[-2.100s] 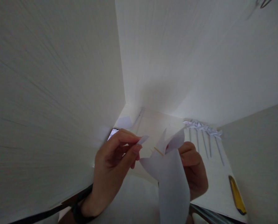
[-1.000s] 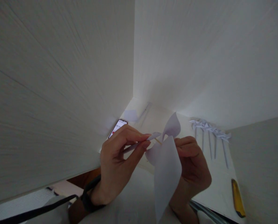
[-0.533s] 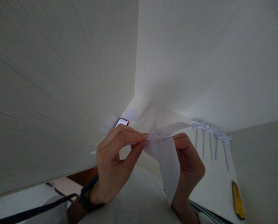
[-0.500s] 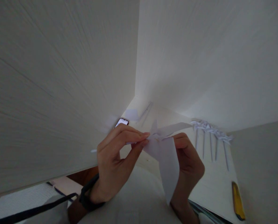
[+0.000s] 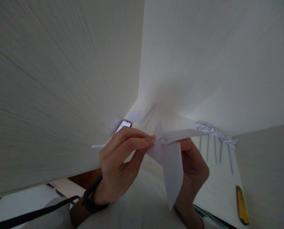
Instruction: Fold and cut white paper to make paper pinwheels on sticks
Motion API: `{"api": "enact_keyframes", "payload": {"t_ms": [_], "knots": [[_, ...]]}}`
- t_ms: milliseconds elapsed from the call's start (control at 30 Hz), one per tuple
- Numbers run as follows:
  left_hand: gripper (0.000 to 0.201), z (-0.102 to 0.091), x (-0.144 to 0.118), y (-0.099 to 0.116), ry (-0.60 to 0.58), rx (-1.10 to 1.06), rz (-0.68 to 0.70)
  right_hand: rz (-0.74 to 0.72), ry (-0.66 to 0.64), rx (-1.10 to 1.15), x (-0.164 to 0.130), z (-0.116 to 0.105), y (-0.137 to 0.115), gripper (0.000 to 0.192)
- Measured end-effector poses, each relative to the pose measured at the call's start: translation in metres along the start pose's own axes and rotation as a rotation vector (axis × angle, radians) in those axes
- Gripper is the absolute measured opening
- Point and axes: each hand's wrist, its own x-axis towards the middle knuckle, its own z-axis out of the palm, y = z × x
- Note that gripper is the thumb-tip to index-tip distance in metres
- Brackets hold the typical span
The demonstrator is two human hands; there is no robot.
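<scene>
Filling the left side: a pale, streaked wall (image 5: 60,79) that runs down to a corner near the middle of the frame.
Dark wristband (image 5: 91,202): worn on the left wrist, lower left of centre.
White paper stick (image 5: 98,146): thin, one end poking out to the left of the left hand.
Phone (image 5: 122,125): screen lit, left of centre, its lower part hidden by the left hand.
Left hand (image 5: 125,162): its grip is pinched together on the paper stick, fingertips against the left edge of the pinwheel.
Small paper sheet (image 5: 134,116): lying near the corner, just beyond the phone.
White paper pinwheel (image 5: 172,168): right of centre, raised between both hands, one blade pointing down, another stretching right.
Right hand (image 5: 195,168): behind the pinwheel, fingers curled; the paper covers the fingertips, so I cannot tell how its grip stands.
More pinwheels (image 5: 212,131): white, bunched in a row on the counter (image 5: 218,197), sticks pointing toward the bottom edge.
Yellow cutter (image 5: 242,205): lower right, along the counter's right edge.
</scene>
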Motion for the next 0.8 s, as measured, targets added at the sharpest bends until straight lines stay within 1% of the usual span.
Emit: {"api": "enact_keyframes", "payload": {"t_ms": [133,267,433,533,633,700,800], "knots": [[0.023,-0.0007,0.0013,-0.0004,0.007,-0.009,0.014,0.013,0.008,0.006,-0.0005,0.0003,0.0007,0.016],[0.022,-0.003,0.0025,-0.0006,-0.02,0.01,-0.004,0.01,0.02,-0.007,-0.0026,-0.0005,0.003,0.017],[0.023,-0.0048,0.0041,-0.0023,-0.028,0.031,0.05,0.003,0.003,-0.04,-0.0052,-0.0037,0.0053,0.021],[0.024,-0.0044,0.0045,-0.0039,-0.029,0.039,0.056,-0.022,-0.002,-0.046,-0.0039,-0.0034,0.0036,0.023],[0.023,-0.0037,0.0043,-0.0043,-0.019,0.046,0.066,-0.002,-0.014,-0.034,-0.0023,-0.0023,0.0026,0.021],[0.023,-0.0034,0.004,-0.0039,-0.034,0.056,0.075,0.013,-0.018,-0.031,-0.0022,-0.002,0.0031,0.02],[0.021,-0.0034,0.0033,-0.0031,-0.08,0.076,0.098,0.028,-0.023,-0.034,-0.0033,-0.0025,0.0045,0.024]]}}
